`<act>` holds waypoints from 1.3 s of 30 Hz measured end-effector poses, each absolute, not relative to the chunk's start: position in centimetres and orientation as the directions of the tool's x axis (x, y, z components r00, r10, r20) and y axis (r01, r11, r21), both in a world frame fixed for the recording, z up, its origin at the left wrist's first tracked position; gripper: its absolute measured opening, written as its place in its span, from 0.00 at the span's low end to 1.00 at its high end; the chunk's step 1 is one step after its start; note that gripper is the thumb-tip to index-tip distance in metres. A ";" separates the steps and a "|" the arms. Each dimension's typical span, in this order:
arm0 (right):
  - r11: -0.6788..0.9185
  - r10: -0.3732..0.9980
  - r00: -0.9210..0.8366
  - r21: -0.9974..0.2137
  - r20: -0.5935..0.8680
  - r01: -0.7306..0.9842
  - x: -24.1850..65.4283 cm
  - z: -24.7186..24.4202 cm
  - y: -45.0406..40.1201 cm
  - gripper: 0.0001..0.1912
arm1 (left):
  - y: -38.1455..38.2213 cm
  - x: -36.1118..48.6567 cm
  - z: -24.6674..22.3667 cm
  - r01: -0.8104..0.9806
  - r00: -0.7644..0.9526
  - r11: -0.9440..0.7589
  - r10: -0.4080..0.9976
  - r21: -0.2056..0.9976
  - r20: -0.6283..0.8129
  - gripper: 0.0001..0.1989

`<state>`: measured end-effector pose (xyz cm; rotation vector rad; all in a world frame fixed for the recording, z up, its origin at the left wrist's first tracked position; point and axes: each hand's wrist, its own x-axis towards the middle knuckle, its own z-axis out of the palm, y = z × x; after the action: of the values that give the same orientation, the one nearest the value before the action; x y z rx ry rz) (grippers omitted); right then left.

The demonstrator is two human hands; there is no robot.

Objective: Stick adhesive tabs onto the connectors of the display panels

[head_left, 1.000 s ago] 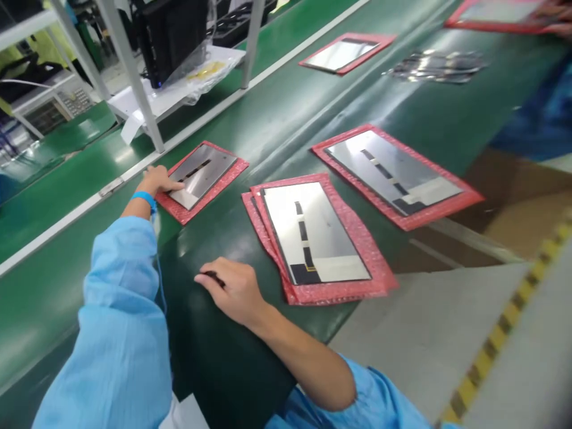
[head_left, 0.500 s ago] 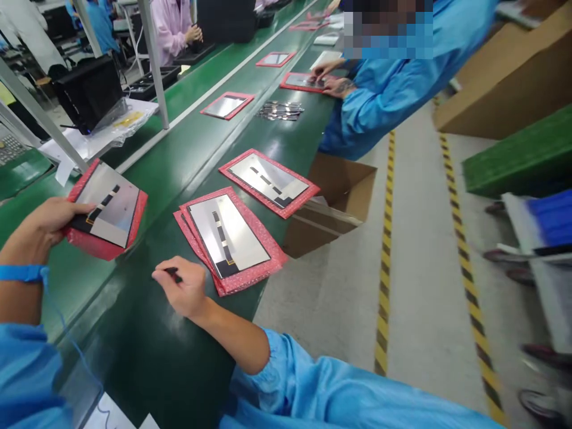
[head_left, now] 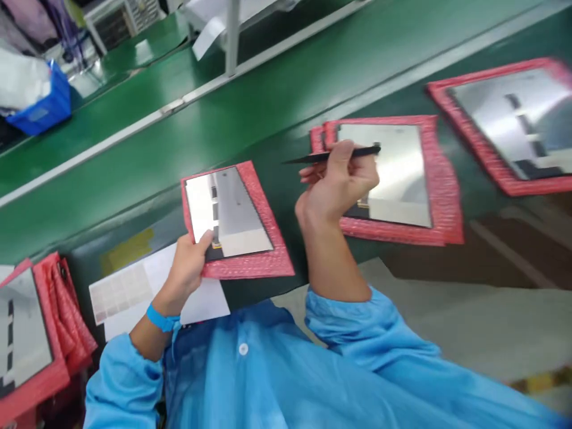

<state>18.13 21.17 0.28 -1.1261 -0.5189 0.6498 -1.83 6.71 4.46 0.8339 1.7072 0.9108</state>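
My left hand [head_left: 185, 265] grips a display panel [head_left: 243, 214] at its near left corner, thumb on top beside the dark ribbon cable. Under the panel lies a red bubble-wrap bag [head_left: 268, 238]. My right hand [head_left: 333, 190] is closed around thin black tweezers [head_left: 308, 159], their pointed end toward the left. Behind that hand, another silver display panel [head_left: 400, 179] rests on stacked red bubble wrap [head_left: 447, 208], partly hidden by my fingers.
More panels on red wrap lie at the right [head_left: 487, 113] and at the far left [head_left: 27, 333]. White sheets with a grid of labels [head_left: 123, 295] lie by my left wrist. A metal post [head_left: 232, 42] rises from the green bench [head_left: 286, 89]; a blue bin [head_left: 44, 110] stands beyond.
My view has turned left and down. The panel in my left hand is now lower, over the bench in front of me. My right hand has risen, with the tweezers showing more fully.
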 end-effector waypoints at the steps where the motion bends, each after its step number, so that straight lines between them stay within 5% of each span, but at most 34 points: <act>1: 0.266 0.761 0.645 -0.938 0.064 -0.220 17.7 0.4 20.5 0.14 | 5.8 -2.1 4.3 0.155 -0.264 0.479 0.863 0.864 -0.431 0.22; 7: 0.179 0.983 0.088 -0.954 0.162 -0.241 13.2 2.2 15.2 0.17 | 1.0 -5.5 7.1 0.420 -0.341 0.434 0.889 0.797 -0.305 0.07; 10: 0.104 0.957 -0.245 -0.972 0.155 -0.209 10.0 3.8 12.2 0.16 | -0.6 -6.8 7.9 0.458 -0.330 0.291 0.933 0.840 -0.143 0.19; 14: -0.034 0.814 -0.576 -0.984 0.075 -0.176 6.0 5.0 10.8 0.13 | -1.0 -9.0 6.9 0.559 -0.291 0.052 0.947 0.827 0.137 0.09; 18: -0.117 0.809 -0.587 -0.972 0.025 -0.203 2.4 3.2 13.7 0.18 | 0.7 -13.6 3.9 0.615 -0.325 0.058 0.928 0.786 0.185 0.08; 24: -0.105 0.858 -0.514 -0.985 -0.021 -0.135 -0.6 -1.6 17.5 0.27 | 2.6 -17.3 -0.9 0.894 -0.212 0.111 0.959 0.435 0.190 0.21; 39: -0.034 0.866 -0.500 -0.999 -0.011 -0.037 0.3 -1.7 16.7 0.18 | 2.2 -15.9 -0.5 0.872 -0.216 0.111 0.961 0.476 0.171 0.19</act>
<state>0.33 16.66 -1.73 -0.8985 -1.5352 1.6221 -15.86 2.18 -0.51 1.8418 2.1995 0.7305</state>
